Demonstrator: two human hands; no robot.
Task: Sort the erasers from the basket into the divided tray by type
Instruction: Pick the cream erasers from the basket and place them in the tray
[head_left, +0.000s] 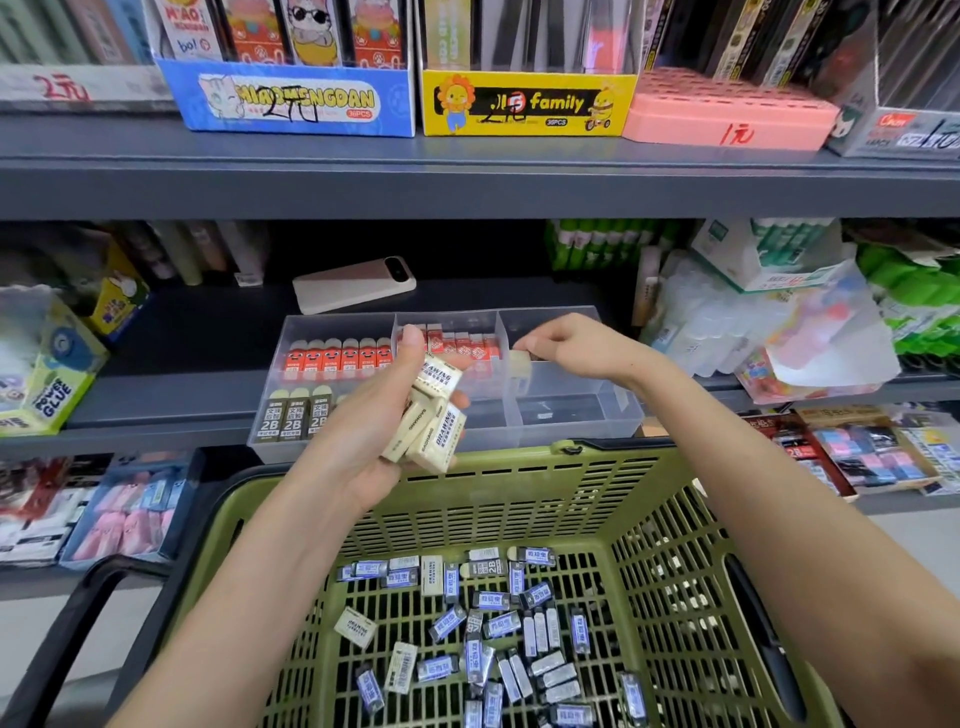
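Note:
My left hand (384, 410) grips a bunch of cream "DRAWING" erasers (434, 415) above the far rim of the green basket (675, 519). My right hand (566, 343) pinches one cream eraser (519, 362) over the back right compartment of the clear divided tray (618, 415) on the shelf. Red-sleeved erasers (337, 358) fill the tray's back left and back middle compartments. Dark 2B erasers (293, 418) stand in its front left one. Several blue-sleeved erasers (498, 623) and a few cream erasers (356, 627) lie loose on the basket floor.
A white power bank (353, 285) lies behind the tray. A glue box (49, 374) stands at left on the same shelf, bagged goods (810, 332) at right. The upper shelf edge (467, 187) overhangs the tray. Boxed stationery sits on the shelf below.

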